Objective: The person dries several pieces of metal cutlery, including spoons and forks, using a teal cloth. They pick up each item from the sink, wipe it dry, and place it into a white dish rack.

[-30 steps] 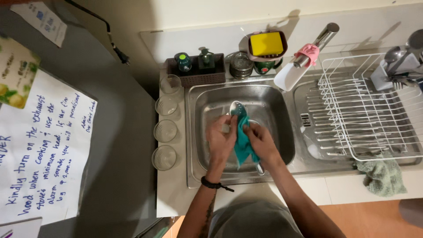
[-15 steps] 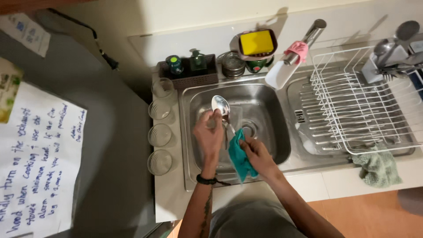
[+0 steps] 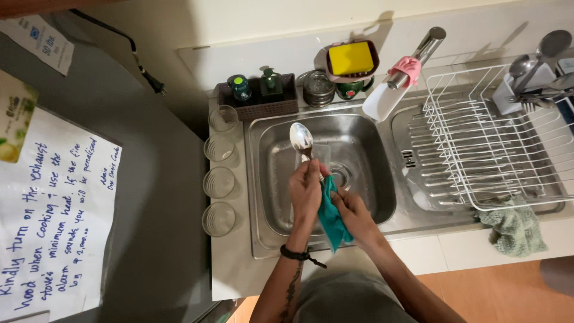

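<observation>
Your left hand [image 3: 305, 192] is closed around the handle of a metal spoon [image 3: 301, 140], bowl pointing away from you, held over the steel sink [image 3: 266, 179]. Your right hand [image 3: 351, 210] grips a teal cloth [image 3: 330, 216] just right of the spoon handle, the cloth hanging down between both hands. Four empty glasses [image 3: 219, 173] stand in a row on the worktop [image 3: 234, 275] left of the sink. A white dish rack [image 3: 485, 140] sits right of the sink; a yellow sponge [image 3: 350, 58] rests behind it
</observation>
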